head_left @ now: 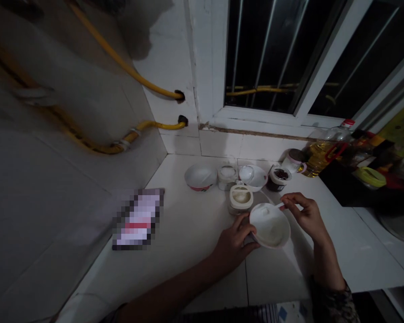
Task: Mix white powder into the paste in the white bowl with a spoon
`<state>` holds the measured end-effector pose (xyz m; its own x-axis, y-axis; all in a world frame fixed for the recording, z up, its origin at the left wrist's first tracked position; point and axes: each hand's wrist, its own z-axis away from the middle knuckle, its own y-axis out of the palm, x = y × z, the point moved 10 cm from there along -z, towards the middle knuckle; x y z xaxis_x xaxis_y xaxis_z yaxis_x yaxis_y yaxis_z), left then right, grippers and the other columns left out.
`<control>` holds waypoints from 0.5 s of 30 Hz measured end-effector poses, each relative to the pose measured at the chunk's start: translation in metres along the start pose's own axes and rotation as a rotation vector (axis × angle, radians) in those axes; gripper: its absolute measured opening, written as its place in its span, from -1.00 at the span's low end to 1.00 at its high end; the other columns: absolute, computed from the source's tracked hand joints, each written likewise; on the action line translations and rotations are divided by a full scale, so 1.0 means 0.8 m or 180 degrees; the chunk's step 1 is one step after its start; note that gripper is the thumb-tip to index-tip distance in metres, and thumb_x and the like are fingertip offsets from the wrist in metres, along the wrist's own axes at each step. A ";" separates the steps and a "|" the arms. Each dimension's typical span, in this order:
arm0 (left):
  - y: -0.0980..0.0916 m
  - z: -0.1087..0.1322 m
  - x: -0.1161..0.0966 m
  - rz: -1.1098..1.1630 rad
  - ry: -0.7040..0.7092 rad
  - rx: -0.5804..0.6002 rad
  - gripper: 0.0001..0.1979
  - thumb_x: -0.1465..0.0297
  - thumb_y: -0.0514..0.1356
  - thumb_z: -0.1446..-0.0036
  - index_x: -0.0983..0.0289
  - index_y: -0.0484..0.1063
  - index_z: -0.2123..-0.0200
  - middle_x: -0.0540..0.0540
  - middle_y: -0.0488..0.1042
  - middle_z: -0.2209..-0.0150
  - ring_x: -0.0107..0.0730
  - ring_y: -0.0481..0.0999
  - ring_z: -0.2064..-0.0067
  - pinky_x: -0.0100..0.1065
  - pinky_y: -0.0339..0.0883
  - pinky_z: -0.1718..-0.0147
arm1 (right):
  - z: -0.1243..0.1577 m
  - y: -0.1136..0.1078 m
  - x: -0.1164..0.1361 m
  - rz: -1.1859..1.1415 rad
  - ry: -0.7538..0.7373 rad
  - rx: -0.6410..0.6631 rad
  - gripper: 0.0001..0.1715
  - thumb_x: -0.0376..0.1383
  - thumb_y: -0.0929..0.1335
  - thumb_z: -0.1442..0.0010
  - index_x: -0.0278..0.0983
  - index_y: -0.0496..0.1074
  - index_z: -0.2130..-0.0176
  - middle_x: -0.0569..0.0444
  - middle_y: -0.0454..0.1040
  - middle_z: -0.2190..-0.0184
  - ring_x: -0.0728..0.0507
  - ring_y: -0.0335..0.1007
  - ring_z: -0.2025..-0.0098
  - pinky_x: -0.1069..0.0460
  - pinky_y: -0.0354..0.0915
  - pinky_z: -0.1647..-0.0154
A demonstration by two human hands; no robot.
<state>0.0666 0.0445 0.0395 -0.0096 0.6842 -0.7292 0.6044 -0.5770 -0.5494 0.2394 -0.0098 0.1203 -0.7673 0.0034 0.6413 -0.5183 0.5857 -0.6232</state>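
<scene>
Over the counter [188, 233] | left hand [234, 242] grips bowl [283, 232], right hand [305, 214] pinches spoon [278, 206] | bowl probably light, stiff, breakable; hold rim

1 round white bowl [283, 226] with a thin pinkish rim tips slightly toward the viewer, its inside open to sight. Pale matter covers part of its bottom, too dim to identify. The left hand [234, 238] grips its left side. 1 small white spoon [278, 206] slants across the bowl's upper right rim, its head inside near the far wall, its handle end pinched in the fingers of the right hand [305, 216].
</scene>
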 end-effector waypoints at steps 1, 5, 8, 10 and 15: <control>0.000 0.000 0.001 -0.0010 -0.0008 -0.0002 -0.83 0.34 0.27 -0.09 0.21 0.36 0.26 0.16 0.26 -0.10 -0.35 0.53 0.21 -0.31 0.46 0.23 | 0.000 0.003 0.008 0.0218 -0.0130 0.0017 -0.83 -0.23 0.31 -0.20 -0.23 0.47 0.35 0.05 0.53 0.50 -0.15 0.42 0.35 -0.05 0.30 0.24; -0.001 0.001 0.003 0.0094 -0.0057 -0.0045 -0.75 0.35 0.27 -0.08 0.19 0.32 0.18 0.15 0.27 -0.10 -0.38 0.53 0.24 -0.32 0.47 0.25 | 0.004 0.036 0.053 0.0621 -0.0787 0.0337 -0.80 -0.33 0.24 -0.26 -0.25 0.46 0.27 0.02 0.53 0.46 -0.14 0.38 0.34 -0.09 0.26 0.17; 0.000 0.001 0.008 0.0331 -0.0194 -0.0047 -0.60 0.37 0.29 -0.05 0.17 0.23 0.06 0.13 0.27 -0.10 -0.41 0.53 0.26 -0.33 0.47 0.27 | 0.015 0.066 0.073 0.0401 -0.1046 0.1075 -0.78 -0.34 0.22 -0.28 -0.23 0.45 0.26 0.02 0.54 0.38 -0.11 0.38 0.28 -0.02 0.27 0.20; 0.002 0.002 0.010 0.0404 -0.0246 -0.0002 -0.56 0.38 0.29 -0.05 0.16 0.19 0.03 0.14 0.26 -0.11 -0.43 0.53 0.26 -0.32 0.47 0.26 | 0.015 0.062 0.070 0.0368 -0.0972 0.1100 -0.79 -0.32 0.23 -0.28 -0.23 0.45 0.26 0.03 0.54 0.37 -0.11 0.38 0.26 0.00 0.28 0.22; 0.001 0.000 0.003 0.0152 -0.0060 0.0035 -0.66 0.37 0.28 -0.08 0.17 0.26 0.09 0.18 0.23 -0.12 -0.27 0.49 0.08 -0.26 0.45 0.18 | 0.008 0.032 0.054 0.1123 -0.0956 0.0576 -0.78 -0.37 0.22 -0.28 -0.28 0.44 0.28 -0.02 0.54 0.41 -0.14 0.38 0.32 -0.06 0.24 0.20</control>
<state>0.0671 0.0456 0.0374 0.0040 0.6473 -0.7622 0.5958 -0.6137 -0.5181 0.1904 0.0006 0.1293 -0.9688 -0.0732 0.2366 -0.2443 0.4408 -0.8637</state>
